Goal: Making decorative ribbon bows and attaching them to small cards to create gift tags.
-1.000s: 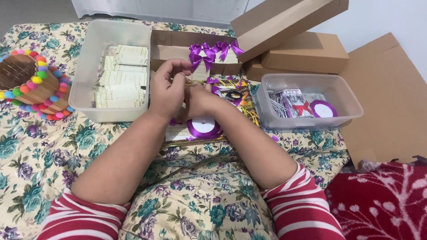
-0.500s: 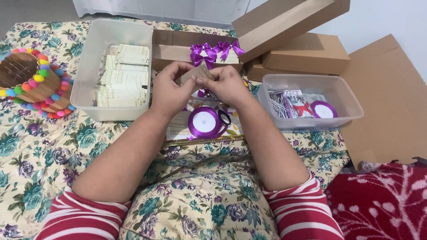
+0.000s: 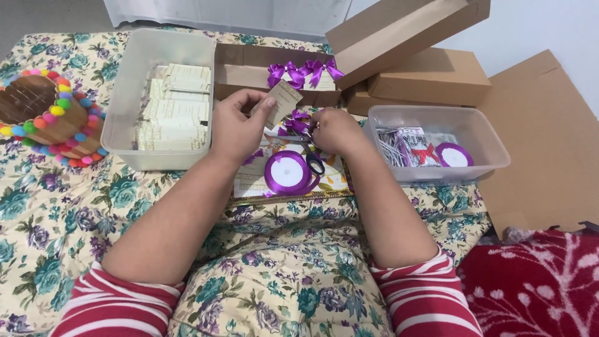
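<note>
1. Purple ribbon is what your hands have just parted over: half a second ago both hands were bunched together above the ribbon spool (image 3: 287,172); now they sit apart, with the work split between them.
2. Your left hand (image 3: 240,128) now pinches a small kraft-brown tag (image 3: 282,102) between thumb and fingertips, lifted clear of the mat and tilted so its face turns toward you.
3. Your right hand (image 3: 334,129) has dropped to the surface just beside the spool, fingers curled around a small purple bow (image 3: 296,123); the grip looks closed on the bow, though the fingertips themselves are hidden.
4. That split suggests, as a judgement, that the tying step is finished and the tag and bow are about to be paired.
5. Scissors (image 3: 310,154) lie flat between the spool and your right hand, untouched.
6. The tag looks stiff, rectangular and flat, with faint pale print on it; the bow looks soft, glossy and loosely looped.
7. Further left, a clear tub (image 3: 125,100) holds stacked cream cards; further right, another clear tub (image 3: 493,146) holds wrapped bits and a second purple spool.
8. Farthest back, an open cardboard box (image 3: 249,62) holds finished purple bows (image 3: 304,72) set on pale cards.
</note>
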